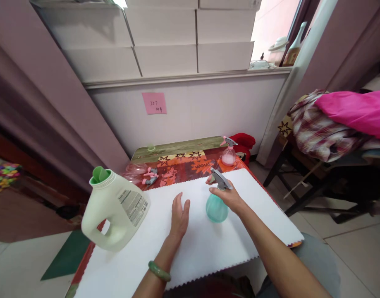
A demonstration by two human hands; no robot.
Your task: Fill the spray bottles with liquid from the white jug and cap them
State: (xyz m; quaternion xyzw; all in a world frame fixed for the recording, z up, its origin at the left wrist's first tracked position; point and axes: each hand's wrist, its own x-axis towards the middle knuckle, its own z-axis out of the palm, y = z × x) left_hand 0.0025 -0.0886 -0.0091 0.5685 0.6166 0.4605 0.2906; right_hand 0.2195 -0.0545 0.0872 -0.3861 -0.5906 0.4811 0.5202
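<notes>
A teal spray bottle with a grey trigger head stands on or just above the white mat. My right hand grips it around the neck, just under the sprayer. To its left, my left hand hovers over the mat with fingers stretched out and nothing in them; a green bangle circles that wrist. Farther left is a large pale-green jug with a handle, its mouth uncapped and showing a green spout inside.
At the table's back right stands a pink spray bottle. Another spray bottle with a pink and grey head lies on its side behind the jug. A small green cap sits by the back edge. Clothes are piled at the right.
</notes>
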